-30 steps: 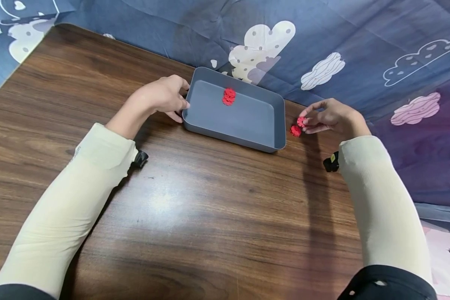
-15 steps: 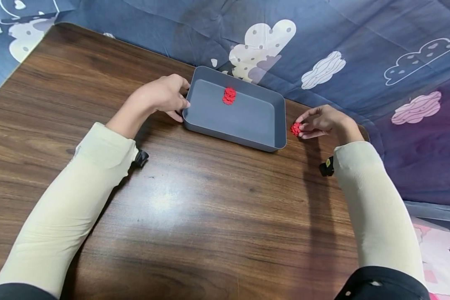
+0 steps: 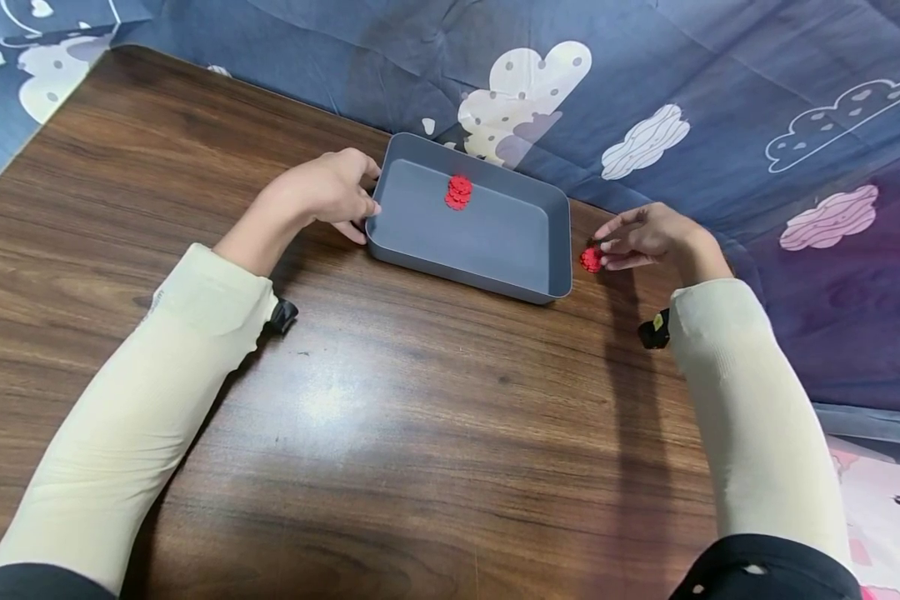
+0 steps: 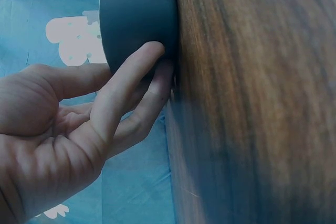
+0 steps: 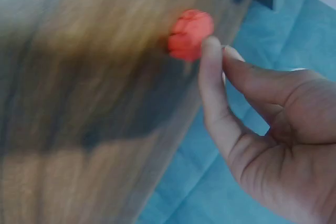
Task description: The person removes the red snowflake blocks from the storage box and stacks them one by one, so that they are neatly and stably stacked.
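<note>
Head view has the right hand [image 3: 656, 236], fingers parted and grasping nothing, at the edge of the red scalloped pieces [image 3: 589, 260] on the wooden table [image 3: 450, 392], just right of the gray tray [image 3: 487, 237]; whether a fingertip touches them I cannot tell. The left hand [image 3: 328, 192] rests relaxed fingers against the tray's left end. More red discs [image 3: 458, 192] lie inside the tray.

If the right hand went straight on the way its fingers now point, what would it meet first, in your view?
Most likely the red pieces just ahead of the right hand, with the gray tray beyond; whether the fingers already touch the pieces is unclear.
</note>
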